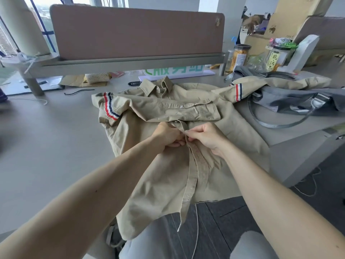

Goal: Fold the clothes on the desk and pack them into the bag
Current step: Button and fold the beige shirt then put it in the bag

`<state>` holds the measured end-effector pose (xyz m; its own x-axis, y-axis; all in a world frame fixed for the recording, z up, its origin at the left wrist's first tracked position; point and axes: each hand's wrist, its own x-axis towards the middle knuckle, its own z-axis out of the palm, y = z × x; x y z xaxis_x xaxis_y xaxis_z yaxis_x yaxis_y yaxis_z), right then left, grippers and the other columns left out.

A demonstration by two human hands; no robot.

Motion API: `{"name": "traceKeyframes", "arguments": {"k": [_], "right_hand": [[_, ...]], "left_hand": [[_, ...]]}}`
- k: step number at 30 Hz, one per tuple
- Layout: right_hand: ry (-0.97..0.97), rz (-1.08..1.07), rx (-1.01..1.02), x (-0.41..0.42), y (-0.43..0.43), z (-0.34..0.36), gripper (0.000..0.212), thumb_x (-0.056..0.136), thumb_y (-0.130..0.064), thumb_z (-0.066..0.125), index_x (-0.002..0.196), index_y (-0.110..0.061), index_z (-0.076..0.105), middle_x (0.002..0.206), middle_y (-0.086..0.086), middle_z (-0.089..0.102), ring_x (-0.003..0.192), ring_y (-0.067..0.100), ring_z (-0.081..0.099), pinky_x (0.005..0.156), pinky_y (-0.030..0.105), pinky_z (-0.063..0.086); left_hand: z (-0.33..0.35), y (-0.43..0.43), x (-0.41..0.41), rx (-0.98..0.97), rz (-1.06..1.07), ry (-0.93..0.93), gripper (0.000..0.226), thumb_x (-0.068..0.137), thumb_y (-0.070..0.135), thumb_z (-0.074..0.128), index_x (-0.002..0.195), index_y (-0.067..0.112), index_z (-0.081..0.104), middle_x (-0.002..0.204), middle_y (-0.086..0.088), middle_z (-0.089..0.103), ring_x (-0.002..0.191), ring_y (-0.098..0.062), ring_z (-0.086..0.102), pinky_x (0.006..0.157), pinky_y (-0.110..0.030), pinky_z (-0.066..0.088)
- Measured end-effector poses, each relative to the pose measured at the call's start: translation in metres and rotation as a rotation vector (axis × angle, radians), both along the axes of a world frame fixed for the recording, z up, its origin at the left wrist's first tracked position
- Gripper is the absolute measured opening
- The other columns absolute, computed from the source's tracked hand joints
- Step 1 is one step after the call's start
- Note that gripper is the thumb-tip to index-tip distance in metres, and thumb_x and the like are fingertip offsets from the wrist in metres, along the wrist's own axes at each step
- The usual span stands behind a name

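A khaki shirt (pixel 168 176) with red, white and navy sleeve stripes lies front-up on the grey desk (pixel 46 137), collar away from me, its hem hanging over the near edge. One sleeve is folded across the chest; the other reaches right onto a grey bag (pixel 298 101). My left hand (pixel 166 136) and my right hand (pixel 207 137) meet at the button placket in the middle of the shirt, both pinching its fabric edges. The fingertips are partly hidden by cloth.
A brown partition (pixel 136 32) stands on a shelf across the back. Jars (pixel 239 57) and cardboard boxes (pixel 291 21) crowd the back right. A black cable (pixel 78 91) and papers lie at the back left. The bag's strap (pixel 270 124) loops over the desk.
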<state>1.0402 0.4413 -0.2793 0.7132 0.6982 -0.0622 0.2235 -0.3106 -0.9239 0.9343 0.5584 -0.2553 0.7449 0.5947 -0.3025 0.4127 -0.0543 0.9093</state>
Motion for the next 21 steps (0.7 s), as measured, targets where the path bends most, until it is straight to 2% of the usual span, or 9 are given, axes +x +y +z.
{"name": "traceKeyframes", "arguments": {"k": [2,4,8,11,15,21], "right_hand": [[-0.040,-0.021,-0.044,0.000,0.005,0.000,0.022,0.074,-0.031,0.085,0.078,-0.011,0.078,0.069,0.001,0.072,0.067,0.008,0.060,0.075,0.025,0.047],[-0.086,-0.018,-0.092,0.001,0.008,0.002,0.024,0.070,-0.032,0.086,0.073,-0.010,0.077,0.066,0.000,0.071,0.064,0.007,0.058,0.069,0.024,0.043],[-0.072,-0.040,-0.060,0.003,0.008,0.003,0.017,0.073,-0.021,0.085,0.080,-0.007,0.077,0.075,0.008,0.073,0.070,0.010,0.059,0.074,0.024,0.044],[-0.074,-0.066,-0.014,0.005,0.008,-0.004,0.007,0.077,-0.015,0.082,0.078,-0.012,0.076,0.080,0.008,0.074,0.076,0.012,0.061,0.078,0.025,0.046],[-0.088,-0.068,0.019,0.008,0.006,-0.009,0.004,0.079,-0.011,0.079,0.078,-0.013,0.077,0.085,0.010,0.075,0.080,0.014,0.064,0.087,0.030,0.050],[-0.076,-0.037,0.066,0.009,0.004,-0.012,0.006,0.082,-0.003,0.076,0.083,-0.009,0.075,0.071,-0.001,0.070,0.066,0.004,0.060,0.068,0.010,0.045]], "left_hand": [[0.000,-0.001,0.000,0.013,-0.003,0.004,0.021,0.082,-0.007,0.060,0.069,0.008,0.068,0.059,-0.007,0.068,0.054,-0.011,0.065,0.059,-0.021,0.058],[-0.001,-0.001,0.001,0.038,-0.018,0.006,0.022,0.082,-0.007,0.060,0.070,0.007,0.071,0.058,-0.006,0.067,0.050,-0.008,0.063,0.053,-0.018,0.056],[-0.007,0.001,0.002,0.066,-0.025,-0.016,0.015,0.087,-0.003,0.064,0.077,0.003,0.071,0.059,-0.007,0.067,0.042,-0.005,0.059,0.043,-0.015,0.049],[-0.011,0.004,0.005,0.069,-0.021,-0.038,0.012,0.088,-0.002,0.064,0.079,0.002,0.071,0.059,-0.006,0.067,0.042,-0.006,0.060,0.045,-0.016,0.052],[-0.015,0.006,0.007,0.076,-0.029,-0.058,0.016,0.088,-0.001,0.064,0.074,0.004,0.070,0.063,-0.008,0.069,0.046,-0.008,0.062,0.048,-0.017,0.053],[-0.019,0.009,0.012,0.059,-0.028,-0.057,0.016,0.089,0.003,0.066,0.074,0.005,0.070,0.069,-0.010,0.072,0.055,-0.012,0.064,0.055,-0.021,0.055]]}}
